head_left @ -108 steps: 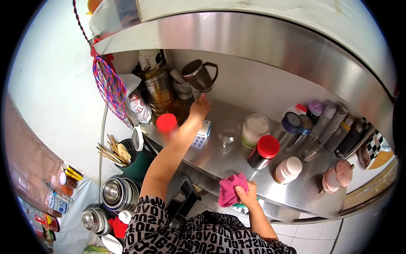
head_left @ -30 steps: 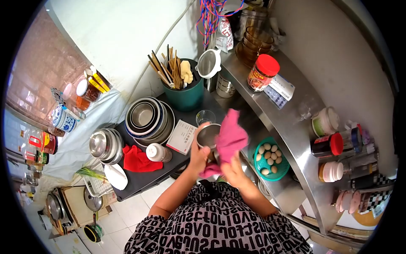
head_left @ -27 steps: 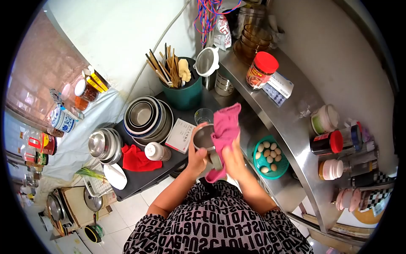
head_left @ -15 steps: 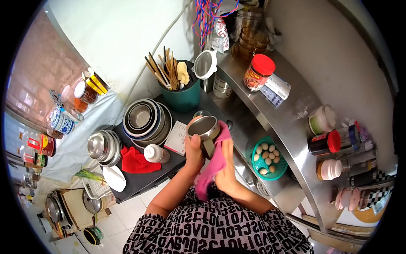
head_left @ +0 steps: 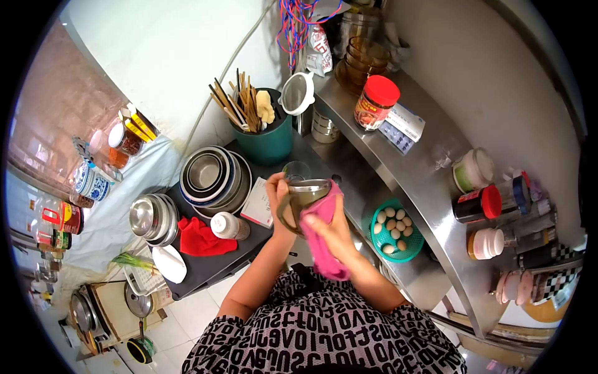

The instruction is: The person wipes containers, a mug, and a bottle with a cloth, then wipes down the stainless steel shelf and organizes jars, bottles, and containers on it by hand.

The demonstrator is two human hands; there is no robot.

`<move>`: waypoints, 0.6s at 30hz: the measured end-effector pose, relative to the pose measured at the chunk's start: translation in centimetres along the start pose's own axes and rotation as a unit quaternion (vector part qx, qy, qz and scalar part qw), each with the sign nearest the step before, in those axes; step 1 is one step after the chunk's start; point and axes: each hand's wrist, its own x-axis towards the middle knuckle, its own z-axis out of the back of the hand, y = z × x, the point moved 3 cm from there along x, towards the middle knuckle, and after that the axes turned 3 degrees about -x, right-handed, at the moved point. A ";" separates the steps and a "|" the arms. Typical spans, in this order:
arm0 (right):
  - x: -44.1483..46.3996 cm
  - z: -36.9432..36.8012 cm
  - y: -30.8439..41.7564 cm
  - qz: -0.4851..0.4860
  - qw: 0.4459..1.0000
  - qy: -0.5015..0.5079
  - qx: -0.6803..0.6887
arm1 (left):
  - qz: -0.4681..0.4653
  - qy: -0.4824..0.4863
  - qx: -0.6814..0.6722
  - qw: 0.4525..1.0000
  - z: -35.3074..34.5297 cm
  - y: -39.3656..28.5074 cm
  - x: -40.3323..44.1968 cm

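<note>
In the head view, the metal mug [head_left: 308, 198] is held in the gap between the black table's [head_left: 252, 240] edge and the steel shelf's [head_left: 430, 187] curved front edge, the left hand [head_left: 278, 201] gripping its side and the right hand [head_left: 332, 229] closed on a pink cloth [head_left: 325, 262] against it. The shirt [head_left: 324, 333] reads "just for love" upside down; the red-lidded jar's [head_left: 374, 111] label is too small to read. The mug shows a bright rim, duller body and looped handle.

white wall [head_left: 168, 50]; steel shelf [head_left: 430, 177]; black tabletop [head_left: 212, 264]; pale tiled floor [head_left: 187, 321].
</note>
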 end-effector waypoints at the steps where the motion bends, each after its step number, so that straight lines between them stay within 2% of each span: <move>1: 0.0 -0.4 -0.2 0.071 0.996 -0.036 -0.046 | 0.003 0.002 0.001 1.000 0.2 0.2 -0.1; 4: 1.2 0.9 -1.3 0.025 0.999 -0.030 -0.003 | 0.002 0.081 0.018 0.997 0.1 -0.1 -0.2; 6: 1.9 1.2 -1.0 0.033 0.994 -0.075 0.069 | 0.150 0.091 -0.131 0.976 -0.4 -1.0 -1.0; 7: 2.1 2.1 -1.1 0.091 0.988 -0.090 -0.081 | 0.193 0.074 -0.184 0.961 -1.6 -2.6 -1.8; 8: 2.2 2.8 -1.4 0.146 0.957 -0.103 -0.229 | 0.236 0.055 -0.236 0.941 -2.4 -3.4 -2.5; 9: 1.7 2.5 -1.0 0.146 0.957 -0.102 -0.230 | 0.235 0.054 -0.238 0.941 -1.7 -3.0 -2.6; 11: 0.6 1.8 0.7 0.203 0.929 -0.110 -0.290 | 0.094 0.163 -0.105 0.976 -0.2 -2.7 -2.5; 12: 0.6 1.9 0.7 0.202 0.929 -0.109 -0.291 | 0.095 0.163 -0.106 0.976 -0.4 -3.0 -2.6; 14: 1.2 2.3 1.0 0.225 0.926 -0.115 -0.280 | 0.036 0.143 -0.022 0.989 -0.8 -4.2 -2.8; 15: 2.0 2.7 1.0 0.253 0.926 -0.137 -0.245 | 0.059 0.062 -0.007 0.996 -2.1 -5.2 -2.9; 16: 2.8 3.1 0.9 0.151 0.969 -0.118 -0.156 | 0.057 0.061 -0.006 0.996 -1.6 -5.0 -2.7; 17: 3.7 3.8 -0.1 0.025 0.998 -0.059 -0.026 | 0.097 0.079 -0.001 0.992 -0.8 -3.9 -2.3; 18: 4.2 4.2 -1.0 -0.101 0.989 0.000 0.104 | 0.138 0.099 0.005 0.985 0.0 -2.4 -1.8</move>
